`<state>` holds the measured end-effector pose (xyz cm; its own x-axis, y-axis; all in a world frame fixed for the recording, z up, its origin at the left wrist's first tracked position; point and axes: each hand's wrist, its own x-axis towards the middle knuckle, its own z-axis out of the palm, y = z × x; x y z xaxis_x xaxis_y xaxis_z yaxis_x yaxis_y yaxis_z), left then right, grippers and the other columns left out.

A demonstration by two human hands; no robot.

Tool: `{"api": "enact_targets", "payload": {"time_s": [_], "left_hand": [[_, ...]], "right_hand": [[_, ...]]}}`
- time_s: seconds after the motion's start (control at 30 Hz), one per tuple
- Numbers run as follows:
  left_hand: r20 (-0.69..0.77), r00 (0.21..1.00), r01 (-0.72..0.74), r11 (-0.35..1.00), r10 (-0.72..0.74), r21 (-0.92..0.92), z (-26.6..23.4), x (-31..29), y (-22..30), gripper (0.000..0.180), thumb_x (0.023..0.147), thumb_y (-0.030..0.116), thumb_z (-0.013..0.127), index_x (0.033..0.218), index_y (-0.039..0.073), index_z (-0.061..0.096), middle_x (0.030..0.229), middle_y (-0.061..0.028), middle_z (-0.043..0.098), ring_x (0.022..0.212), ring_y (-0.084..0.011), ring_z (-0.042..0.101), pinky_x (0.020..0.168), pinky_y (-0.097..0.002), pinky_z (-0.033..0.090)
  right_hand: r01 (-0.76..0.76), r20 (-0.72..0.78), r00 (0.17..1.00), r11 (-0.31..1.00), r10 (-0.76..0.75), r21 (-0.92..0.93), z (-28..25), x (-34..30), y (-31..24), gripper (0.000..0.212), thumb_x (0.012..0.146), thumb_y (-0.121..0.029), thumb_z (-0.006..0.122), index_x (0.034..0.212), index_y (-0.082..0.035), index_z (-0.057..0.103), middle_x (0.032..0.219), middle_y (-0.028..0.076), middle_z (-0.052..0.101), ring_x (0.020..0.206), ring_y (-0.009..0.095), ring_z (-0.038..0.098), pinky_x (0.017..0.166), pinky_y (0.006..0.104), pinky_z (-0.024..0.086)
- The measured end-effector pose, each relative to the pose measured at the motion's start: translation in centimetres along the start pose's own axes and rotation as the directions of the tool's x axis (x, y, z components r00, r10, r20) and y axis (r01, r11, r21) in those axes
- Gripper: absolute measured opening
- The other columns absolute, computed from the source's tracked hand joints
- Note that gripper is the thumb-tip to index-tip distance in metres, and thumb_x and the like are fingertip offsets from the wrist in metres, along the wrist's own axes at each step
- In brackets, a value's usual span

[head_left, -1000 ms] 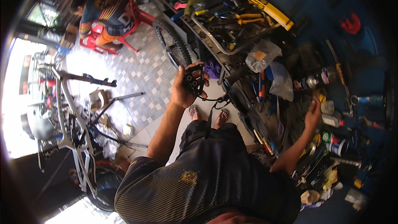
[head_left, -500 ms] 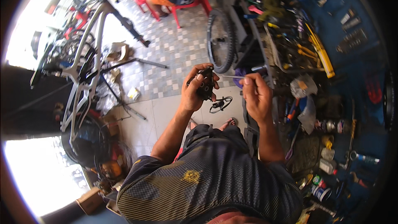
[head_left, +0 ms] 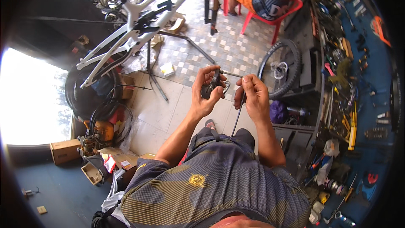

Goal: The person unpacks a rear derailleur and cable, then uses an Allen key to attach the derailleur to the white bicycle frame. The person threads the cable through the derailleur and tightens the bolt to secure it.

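While left hand point(head_left: 204, 97) clasps black part point(head_left: 211, 85), right hand point(head_left: 252, 97) pinches cable point(head_left: 237, 116).

Black small bike part point(head_left: 211, 85) in the left hand point(head_left: 205, 95); thin dark cable point(head_left: 237, 116) under the right hand point(head_left: 252, 99). Dark grey shirt point(head_left: 215, 190) patterned with olive-gold stripes and a small gold emblem. White bike frame point(head_left: 126, 38) on a black stand point(head_left: 149, 65). Pale floor tiles point(head_left: 162, 109) nearby, small grey-and-white checks farther off. Red plastic chair point(head_left: 276, 19). Blue wall point(head_left: 375, 88). Brown cardboard box point(head_left: 65, 151). Black tyre point(head_left: 280, 69).
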<state>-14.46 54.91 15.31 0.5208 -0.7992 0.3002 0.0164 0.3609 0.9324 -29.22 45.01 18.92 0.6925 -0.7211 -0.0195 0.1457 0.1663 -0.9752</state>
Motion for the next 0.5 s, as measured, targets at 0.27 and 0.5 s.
{"api": "enact_targets", "payload": {"time_s": [0.27, 0.5], "left_hand": [[-0.193, 0.980, 0.042, 0.999, -0.042, -0.003, -10.0, -0.6, 0.3, 0.067, 0.091, 0.041, 0.073, 0.135, -0.002, 0.045, 0.101, -0.0136, 0.063, 0.080, -0.0168, 0.064, 0.059, -0.0267, 0.056], [-0.129, 0.887, 0.353, 0.832, -0.443, -0.429, -18.5, 0.0, 2.4, 0.042, 0.094, 0.022, 0.059, 0.130, 0.001, 0.052, 0.091, -0.0134, 0.066, 0.065, -0.0158, 0.063, 0.044, -0.0267, 0.049]], "right_hand": [[-0.481, 0.426, 0.842, 0.818, 0.332, 0.314, 8.0, 6.6, 3.4, 0.036, 0.110, -0.033, 0.045, 0.092, -0.006, 0.058, 0.058, -0.004, 0.039, 0.044, 0.008, 0.037, 0.042, 0.0253, 0.033], [0.787, 0.648, 0.605, 0.471, -0.462, -0.398, 12.8, 13.2, 8.3, 0.027, 0.100, -0.028, 0.063, 0.081, -0.011, 0.054, 0.057, -0.001, 0.044, 0.044, 0.017, 0.043, 0.042, 0.0304, 0.035]]}}
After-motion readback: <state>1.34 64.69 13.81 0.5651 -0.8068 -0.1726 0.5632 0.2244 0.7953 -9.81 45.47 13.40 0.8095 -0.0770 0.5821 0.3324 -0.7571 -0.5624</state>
